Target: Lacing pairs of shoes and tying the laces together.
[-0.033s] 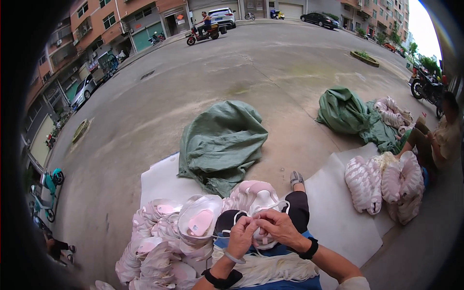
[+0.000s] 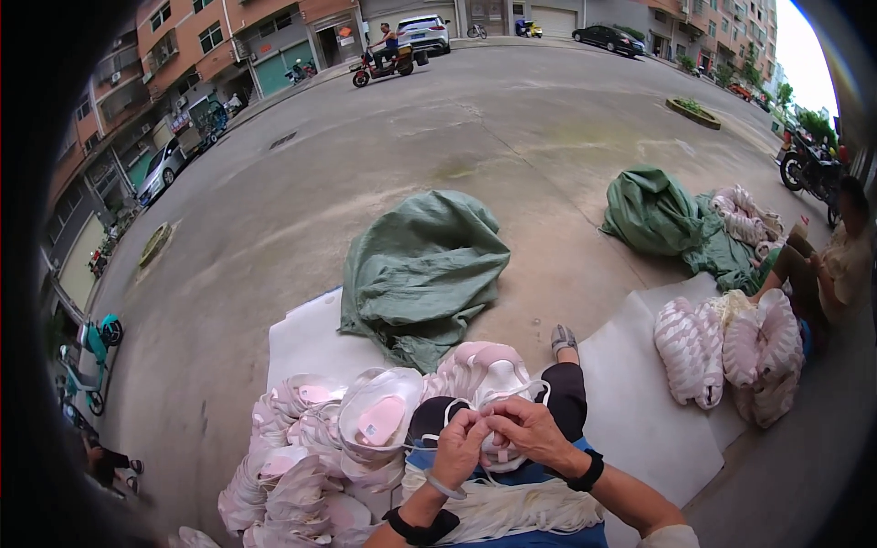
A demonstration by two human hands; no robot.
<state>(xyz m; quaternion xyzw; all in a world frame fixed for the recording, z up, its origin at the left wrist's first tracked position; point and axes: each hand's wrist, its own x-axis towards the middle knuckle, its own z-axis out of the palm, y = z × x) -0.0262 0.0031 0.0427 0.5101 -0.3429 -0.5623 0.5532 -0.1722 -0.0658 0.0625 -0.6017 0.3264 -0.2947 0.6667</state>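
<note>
A white shoe upper [image 2: 501, 377] with pink parts lies between my knees, under my hands. My left hand [image 2: 461, 444] is closed in a pinch, with a white shoelace [image 2: 545, 391] looping about the fingers. Right against it, fingertips meeting, my right hand [image 2: 528, 433] pinches too. The lace end between the fingertips is too small to see clearly. Across my lap, a bundle of cream laces [image 2: 512, 513] is spread over a blue cloth [image 2: 585, 534]. More pink and white uppers [image 2: 457, 374] are nested in a row just beyond my left knee.
Piles of pink and white uppers [image 2: 301, 475] crowd my left side. A green sack [image 2: 425, 274] slumps ahead on white sheeting [image 2: 306, 342]. To the right are bundled uppers [image 2: 687, 352], another green sack [image 2: 653, 210] and a seated person [image 2: 836, 265]. Someone rides a motorbike [image 2: 384, 66] across the yard.
</note>
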